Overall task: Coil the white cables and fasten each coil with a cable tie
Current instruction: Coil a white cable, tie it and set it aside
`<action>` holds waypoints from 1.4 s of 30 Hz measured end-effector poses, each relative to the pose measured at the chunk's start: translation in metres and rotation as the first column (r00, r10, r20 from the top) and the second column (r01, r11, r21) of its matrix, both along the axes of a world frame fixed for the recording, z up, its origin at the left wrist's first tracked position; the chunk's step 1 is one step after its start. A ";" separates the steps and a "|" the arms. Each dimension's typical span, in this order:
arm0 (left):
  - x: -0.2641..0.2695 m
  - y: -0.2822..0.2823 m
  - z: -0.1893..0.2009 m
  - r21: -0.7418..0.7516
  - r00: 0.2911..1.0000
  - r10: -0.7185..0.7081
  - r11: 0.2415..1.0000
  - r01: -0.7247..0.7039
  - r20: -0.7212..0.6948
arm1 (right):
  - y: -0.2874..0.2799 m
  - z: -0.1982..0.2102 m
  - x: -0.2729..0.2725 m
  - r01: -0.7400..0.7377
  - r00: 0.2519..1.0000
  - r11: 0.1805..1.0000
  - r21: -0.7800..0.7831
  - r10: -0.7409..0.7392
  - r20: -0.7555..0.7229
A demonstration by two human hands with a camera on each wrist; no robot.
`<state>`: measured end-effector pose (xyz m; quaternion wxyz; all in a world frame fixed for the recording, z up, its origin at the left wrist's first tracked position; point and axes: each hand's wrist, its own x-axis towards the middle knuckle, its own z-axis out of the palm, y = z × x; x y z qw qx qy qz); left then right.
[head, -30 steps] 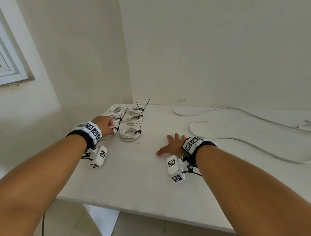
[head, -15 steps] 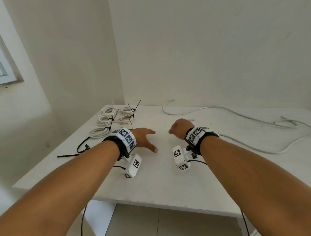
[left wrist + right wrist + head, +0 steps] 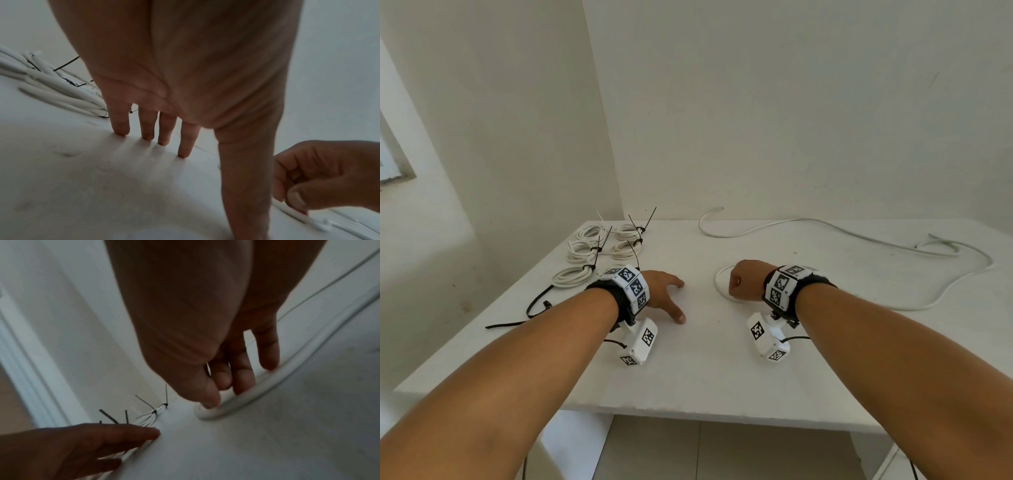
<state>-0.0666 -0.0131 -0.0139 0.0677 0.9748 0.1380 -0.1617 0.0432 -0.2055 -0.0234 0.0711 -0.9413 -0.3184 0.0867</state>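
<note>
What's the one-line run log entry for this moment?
stage: starting next coil | right hand: grips loose white cable near its end | left hand: open, fingertips on table | tied coils: far left corner

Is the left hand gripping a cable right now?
No. The left hand rests its straight fingers on the bare table, holding nothing; the right hand pinches the loose cable.

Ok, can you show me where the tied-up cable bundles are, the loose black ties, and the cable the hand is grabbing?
tied coils (image 3: 604,246): head view, on one coil's loops.
loose cable ties (image 3: 536,303): head view, on a black strap.
loose white cable (image 3: 242,404): right wrist view, beside the thumb.
</note>
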 end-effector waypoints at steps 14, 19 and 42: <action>-0.004 -0.013 0.005 -0.332 0.986 0.038 0.943 0.017 0.160 | -0.036 0.041 -0.037 -0.225 0.960 0.911 0.345 0.267 -0.079; -0.006 -0.052 0.030 -0.545 0.917 0.002 0.804 0.236 0.399 | -0.047 0.073 -0.026 -0.158 0.962 0.772 0.615 0.261 -0.080; -0.024 -0.123 0.096 -0.803 0.838 0.388 -0.308 0.510 0.383 | -0.059 0.066 -0.042 -0.090 0.967 0.671 0.736 0.236 -0.097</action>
